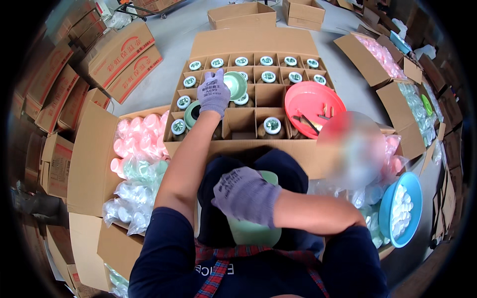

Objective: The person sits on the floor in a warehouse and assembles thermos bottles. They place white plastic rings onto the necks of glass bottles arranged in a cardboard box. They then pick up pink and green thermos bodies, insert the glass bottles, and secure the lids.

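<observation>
My left hand, in a grey-purple glove, reaches over a divided cardboard box. Beside its thumb side is a light green cup, tilted with its mouth upward, and the hand appears closed on its edge. A darker green open container shows next to that wrist. Several bottles with white-and-green round tops stand in the box's compartments. Over my lap, my right hand, gloved alike, is closed across a mint green cylindrical container. Its fingertips are hidden.
A red round tray with small dark and tan pieces rests on the box's right side. Cartons of bagged pink and green cups flank me. At right is a blue basin of white pieces. Stacked cartons stand at left.
</observation>
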Tool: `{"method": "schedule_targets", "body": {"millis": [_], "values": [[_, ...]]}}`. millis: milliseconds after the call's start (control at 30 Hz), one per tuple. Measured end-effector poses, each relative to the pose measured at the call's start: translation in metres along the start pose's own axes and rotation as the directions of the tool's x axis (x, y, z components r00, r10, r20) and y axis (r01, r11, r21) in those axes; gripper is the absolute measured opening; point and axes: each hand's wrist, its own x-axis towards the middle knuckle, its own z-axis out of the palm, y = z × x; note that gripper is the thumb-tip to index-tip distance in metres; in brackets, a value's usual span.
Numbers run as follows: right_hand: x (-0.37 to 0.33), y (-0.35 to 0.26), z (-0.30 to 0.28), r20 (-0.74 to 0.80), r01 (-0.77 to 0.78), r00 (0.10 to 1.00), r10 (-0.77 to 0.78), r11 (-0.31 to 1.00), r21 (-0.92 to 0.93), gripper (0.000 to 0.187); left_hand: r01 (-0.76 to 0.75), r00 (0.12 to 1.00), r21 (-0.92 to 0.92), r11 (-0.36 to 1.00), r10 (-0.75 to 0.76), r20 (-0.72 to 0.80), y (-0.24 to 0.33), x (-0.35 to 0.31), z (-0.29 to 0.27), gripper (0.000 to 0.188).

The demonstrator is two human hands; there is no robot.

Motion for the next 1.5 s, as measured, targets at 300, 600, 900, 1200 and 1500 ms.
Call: {"method": "schedule_targets", "body": {"millis": [300,600,900,1200,1500], "values": [[-0.056,0.092,0.04,-0.437,0.304,0.891,-0.119,0.873,0.381,0.036,0.259,0.874,0.103,0.96,-0.278,0.398,-0.088,0.0,-0.002,0.09],[-0.048,0.12,0.037,-0.704,0.39,0.709,0.045,0.807,0.444,0.05,0.207,0.977,-0.761,0.614,-0.169,0.129,-0.057,-0.09,-0.049,0.059],[-0.041,0.122,0.08,-0.623,0.526,0.781,0.035,0.501,0.687,0.044,0.217,0.718,-0.964,0.156,0.644,0.266,-0.011,-0.171,-0.133,0.054],[-0.028,0.129,0.091,-0.764,0.757,0.637,-0.1,0.271,0.595,0.03,-0.026,0.802,-0.977,0.212,0.588,0.106,-0.005,-0.189,-0.126,0.039],[-0.068,0.078,0.053,-0.736,0.619,0.642,-0.215,0.711,0.333,0.067,-0.028,0.867,-0.766,0.642,0.398,0.301,-0.013,-0.206,-0.125,0.042]]}}
